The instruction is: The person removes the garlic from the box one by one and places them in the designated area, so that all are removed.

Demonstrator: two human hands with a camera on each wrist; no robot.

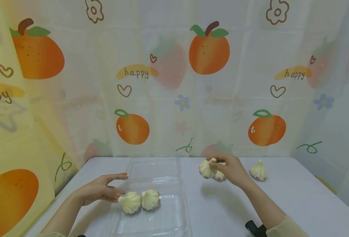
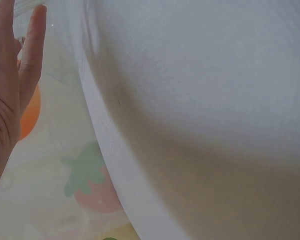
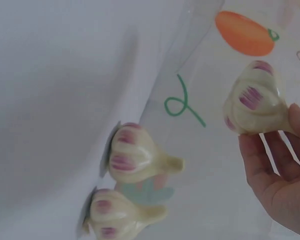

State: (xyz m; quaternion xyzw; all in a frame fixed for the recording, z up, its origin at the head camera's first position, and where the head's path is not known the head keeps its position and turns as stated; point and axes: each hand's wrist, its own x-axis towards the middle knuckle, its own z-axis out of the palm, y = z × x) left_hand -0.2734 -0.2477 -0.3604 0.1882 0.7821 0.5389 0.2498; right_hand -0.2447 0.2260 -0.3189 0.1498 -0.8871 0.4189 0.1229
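My right hand (image 1: 229, 169) pinches a garlic bulb (image 1: 207, 169) by its stem, raised off the table; the right wrist view shows the same bulb (image 3: 255, 100) between thumb and fingers. Partly hidden behind it, a second garlic bulb (image 1: 219, 176) stands on the table, and a third bulb (image 1: 258, 171) stands farther right. Two more bulbs lie side by side in the clear plastic container (image 1: 174, 210), the left one (image 1: 131, 202) and the right one (image 1: 150, 199). At the container's left side, my left hand (image 1: 101, 190) has its fingers extended, the fingertips near the left bulb and the rim.
The container's transparent lid (image 1: 155, 168) lies folded back toward the rear of the white table (image 1: 296, 204). A fruit-printed curtain (image 1: 168, 108) hangs behind the table's back edge. A black object (image 1: 255, 228) sits by my right wrist.
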